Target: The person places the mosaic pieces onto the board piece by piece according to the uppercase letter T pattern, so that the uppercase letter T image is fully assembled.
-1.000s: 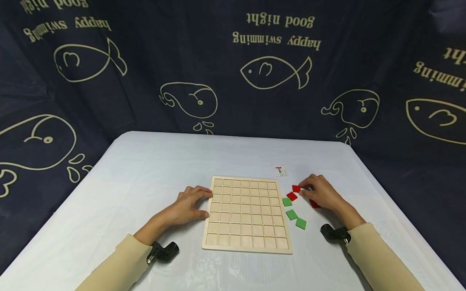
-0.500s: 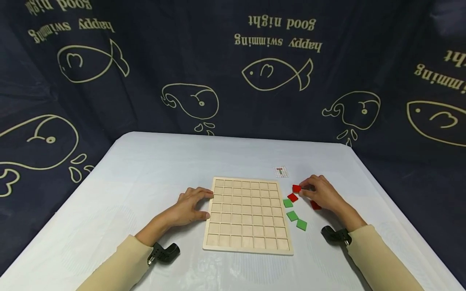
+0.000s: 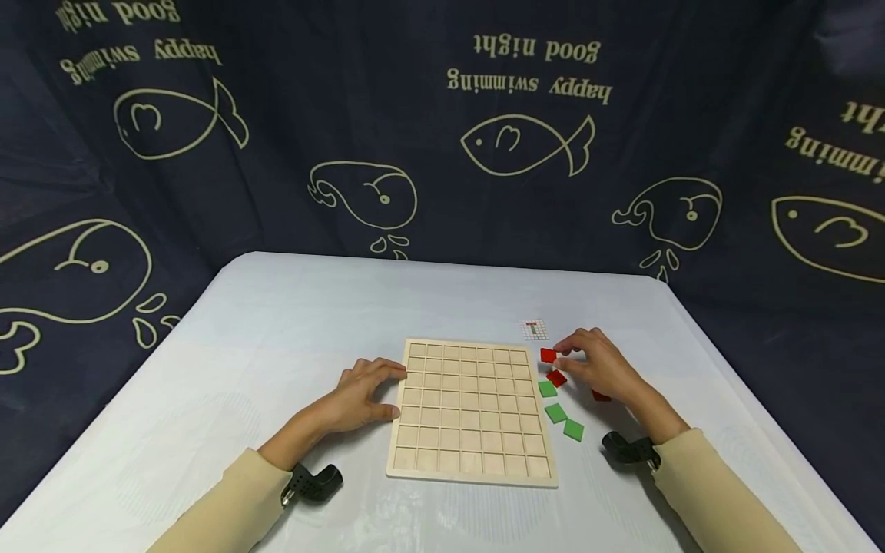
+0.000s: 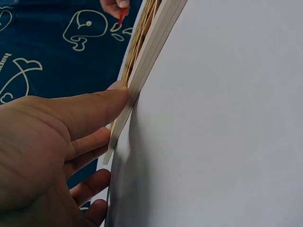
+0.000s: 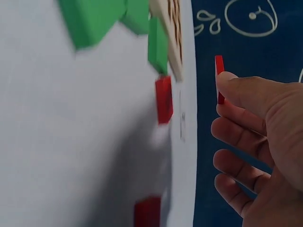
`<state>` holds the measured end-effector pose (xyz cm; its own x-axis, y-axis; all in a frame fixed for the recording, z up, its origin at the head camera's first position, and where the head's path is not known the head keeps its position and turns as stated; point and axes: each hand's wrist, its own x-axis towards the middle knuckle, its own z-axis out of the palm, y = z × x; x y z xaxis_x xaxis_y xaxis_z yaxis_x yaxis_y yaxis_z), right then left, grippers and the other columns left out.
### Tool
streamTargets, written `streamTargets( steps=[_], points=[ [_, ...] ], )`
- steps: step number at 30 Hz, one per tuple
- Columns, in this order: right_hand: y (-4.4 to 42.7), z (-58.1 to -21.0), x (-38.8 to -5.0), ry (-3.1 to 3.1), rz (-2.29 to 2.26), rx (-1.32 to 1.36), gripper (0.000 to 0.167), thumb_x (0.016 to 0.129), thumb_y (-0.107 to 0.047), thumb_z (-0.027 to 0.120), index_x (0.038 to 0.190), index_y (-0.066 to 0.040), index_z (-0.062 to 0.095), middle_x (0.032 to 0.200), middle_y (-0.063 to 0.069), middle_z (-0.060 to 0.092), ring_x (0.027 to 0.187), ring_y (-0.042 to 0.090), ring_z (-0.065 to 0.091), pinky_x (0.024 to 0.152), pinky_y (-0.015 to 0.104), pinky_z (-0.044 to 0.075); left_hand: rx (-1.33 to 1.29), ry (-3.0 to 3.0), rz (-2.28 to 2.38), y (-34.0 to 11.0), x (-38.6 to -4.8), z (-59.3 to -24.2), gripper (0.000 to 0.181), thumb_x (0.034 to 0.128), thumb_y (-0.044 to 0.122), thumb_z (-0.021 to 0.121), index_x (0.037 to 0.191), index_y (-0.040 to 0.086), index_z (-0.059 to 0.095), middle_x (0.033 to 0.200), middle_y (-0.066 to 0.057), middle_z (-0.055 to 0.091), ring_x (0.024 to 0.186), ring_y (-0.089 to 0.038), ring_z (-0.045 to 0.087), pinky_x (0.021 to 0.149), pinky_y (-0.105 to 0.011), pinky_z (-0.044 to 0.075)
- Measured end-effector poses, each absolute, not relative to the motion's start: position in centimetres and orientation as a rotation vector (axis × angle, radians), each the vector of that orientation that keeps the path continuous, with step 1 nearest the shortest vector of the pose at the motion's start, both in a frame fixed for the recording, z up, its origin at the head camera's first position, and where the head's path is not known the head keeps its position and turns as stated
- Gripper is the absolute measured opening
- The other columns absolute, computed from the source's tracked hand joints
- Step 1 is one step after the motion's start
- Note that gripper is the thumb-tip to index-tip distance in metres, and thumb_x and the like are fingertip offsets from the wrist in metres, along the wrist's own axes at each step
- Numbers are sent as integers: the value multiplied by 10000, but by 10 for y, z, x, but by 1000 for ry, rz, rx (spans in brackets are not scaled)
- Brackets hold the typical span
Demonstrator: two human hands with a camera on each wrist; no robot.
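My right hand point(image 3: 598, 365) pinches a red square tile point(image 3: 548, 355) between thumb and fingers. The right wrist view shows this tile point(image 5: 219, 66) lifted off the table. My left hand point(image 3: 353, 395) rests at the left edge of a square wooden grid board point(image 3: 472, 411), its thumb and fingertips touching the rim, fingers fairly straight. On the table right of the board lie a red tile point(image 3: 556, 378) and three green tiles point(image 3: 555, 413). Another red tile point(image 3: 601, 395) is partly hidden under my right hand.
A small card with a printed grid and a T shape point(image 3: 535, 329) lies beyond the board's upper right corner. The white table point(image 3: 311, 299) ends at a dark curtain point(image 3: 415, 100) with fish and whale drawings.
My right hand has moved left toward the board, lifting the red tile from beside the other red one. The left hand keeps its place on the board's edge.
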<state>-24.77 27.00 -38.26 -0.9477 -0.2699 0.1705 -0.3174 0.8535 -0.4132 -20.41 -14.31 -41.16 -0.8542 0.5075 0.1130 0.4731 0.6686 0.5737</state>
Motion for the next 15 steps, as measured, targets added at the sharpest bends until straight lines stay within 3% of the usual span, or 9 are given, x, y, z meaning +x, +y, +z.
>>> streamTargets(
  steps=[15],
  points=[
    [221,-377,-241,-2805,714,709,209,840,-168,698,1034,-89,692,969,51,644,925,224,505,785,404,428,828,2824,944,-141,-203,-412,553,802,298,728,1283,94,547,1390,-18,481,1196,-245,391,912,-436,263]
  ],
)
